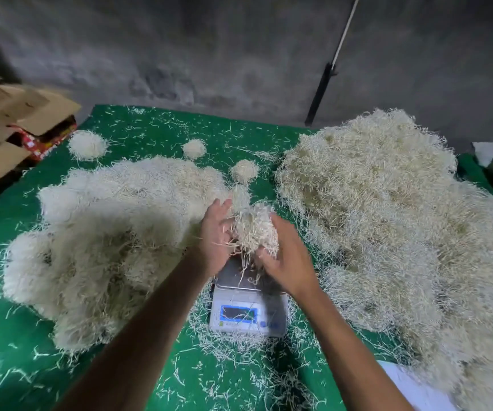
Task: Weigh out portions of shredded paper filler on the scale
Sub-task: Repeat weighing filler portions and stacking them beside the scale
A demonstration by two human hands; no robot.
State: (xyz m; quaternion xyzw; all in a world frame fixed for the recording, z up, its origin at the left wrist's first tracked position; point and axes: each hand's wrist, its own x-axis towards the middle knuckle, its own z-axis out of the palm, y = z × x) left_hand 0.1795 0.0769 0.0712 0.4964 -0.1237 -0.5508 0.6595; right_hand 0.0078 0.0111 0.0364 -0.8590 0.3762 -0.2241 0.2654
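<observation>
Both hands cup one clump [255, 229] of shredded paper between them, just above the scale [248, 304]. The left hand [214, 232] presses its nine-o'clock side with fingers nearly straight; the right hand [286, 259] curls round its four-o'clock side. The clump has no clear long axis. Neither hand is plainly nearer. The pan lies straight below, toward six o'clock, so I judge a short lowering comes next.

The scale sits on a green mat [16, 366] littered with strands. Big heaps rise at nine o'clock [105, 238] and three o'clock [387, 218]. Small tufts [244, 170] lie toward twelve o'clock; cardboard boxes [11, 126] stand at ten o'clock before a grey wall [209, 48].
</observation>
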